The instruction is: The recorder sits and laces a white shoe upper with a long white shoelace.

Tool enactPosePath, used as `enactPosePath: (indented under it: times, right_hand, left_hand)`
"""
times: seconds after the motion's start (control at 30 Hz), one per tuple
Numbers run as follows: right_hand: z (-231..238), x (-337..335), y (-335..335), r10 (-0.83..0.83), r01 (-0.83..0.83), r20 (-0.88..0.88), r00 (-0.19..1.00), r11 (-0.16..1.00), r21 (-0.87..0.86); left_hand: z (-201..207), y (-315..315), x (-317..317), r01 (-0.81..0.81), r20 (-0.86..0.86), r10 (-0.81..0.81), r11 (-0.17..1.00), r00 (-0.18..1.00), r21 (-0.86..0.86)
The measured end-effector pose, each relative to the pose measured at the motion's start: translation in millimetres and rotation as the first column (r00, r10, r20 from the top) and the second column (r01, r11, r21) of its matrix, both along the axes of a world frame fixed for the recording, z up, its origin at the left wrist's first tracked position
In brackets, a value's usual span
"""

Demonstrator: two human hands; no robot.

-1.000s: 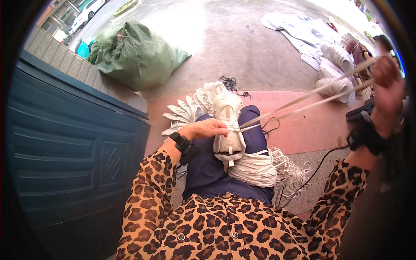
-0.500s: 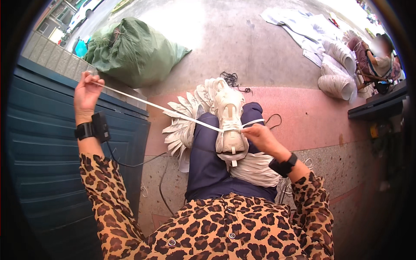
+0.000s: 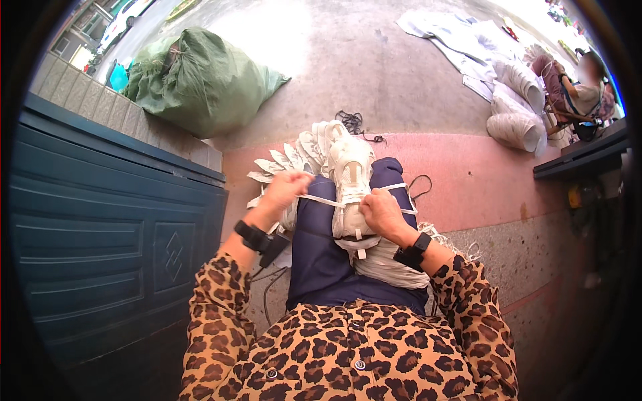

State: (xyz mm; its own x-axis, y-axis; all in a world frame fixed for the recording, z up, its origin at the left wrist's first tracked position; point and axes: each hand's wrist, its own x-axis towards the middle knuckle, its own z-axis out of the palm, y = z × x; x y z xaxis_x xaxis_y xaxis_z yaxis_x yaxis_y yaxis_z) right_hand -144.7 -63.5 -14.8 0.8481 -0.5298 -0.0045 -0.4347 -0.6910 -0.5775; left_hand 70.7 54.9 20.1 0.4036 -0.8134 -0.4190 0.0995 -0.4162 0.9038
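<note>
A cream sneaker (image 3: 353,217) lies between my thighs, its heel tab toward me. A flat white shoelace (image 3: 322,200) runs from its eyelet area leftward across my left thigh to my left hand (image 3: 286,190), whose fingers are curled round it and slightly blurred. My right hand (image 3: 384,212) is closed at the sneaker's right side, pinching lace against it; the fingertips are partly hidden. More white lace trails over my right thigh beside that hand. Several cream shoe uppers (image 3: 294,157) are fanned out beyond and left of my left knee.
A bundle of white laces (image 3: 391,264) lies below my right thigh. Dark cords (image 3: 350,121) rest on the floor ahead. A green sack (image 3: 200,83) stands far left, above a blue door (image 3: 100,240). White stacked pieces (image 3: 518,120) and a seated person (image 3: 582,90) are at far right.
My left hand has come down and right from far left, toward the sneaker, and the stretched lace between has shortened. My right hand stays by the sneaker, shifted slightly left.
</note>
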Motion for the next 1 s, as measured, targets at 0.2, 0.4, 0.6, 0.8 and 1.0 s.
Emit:
enactPosePath:
  times: [0.2,0.4,0.6,0.8,1.0]
  right_hand:
    - [2.8,-5.4,-4.1,0.088,-0.090,-0.070,0.994,0.996,-0.021]
    - [-0.7,1.5,-7.3,0.367,-0.348,0.074,0.927,0.917,-0.195]
    - [-5.7,4.3,-9.5,0.286,-0.306,0.213,0.934,0.950,0.066]
    - [9.0,-4.6,-9.0,0.206,-0.218,0.246,0.947,0.976,0.020]
    - [25.2,-14.3,-22.3,0.120,-0.102,-0.070,0.990,0.972,0.212]
  left_hand:
    - [-12.1,-14.2,-60.5,0.259,0.518,-0.270,0.961,0.812,0.095]
    - [-14.0,-13.4,-90.3,0.223,0.861,-0.263,0.958,0.436,0.181]
    - [-14.5,-19.8,-92.2,0.228,0.836,-0.360,0.930,0.415,0.287]
    - [-9.3,-28.3,-85.4,0.320,0.779,-0.463,0.881,0.423,0.350]
    - [27.8,-17.1,-53.8,0.331,0.631,-0.354,0.930,0.691,0.160]
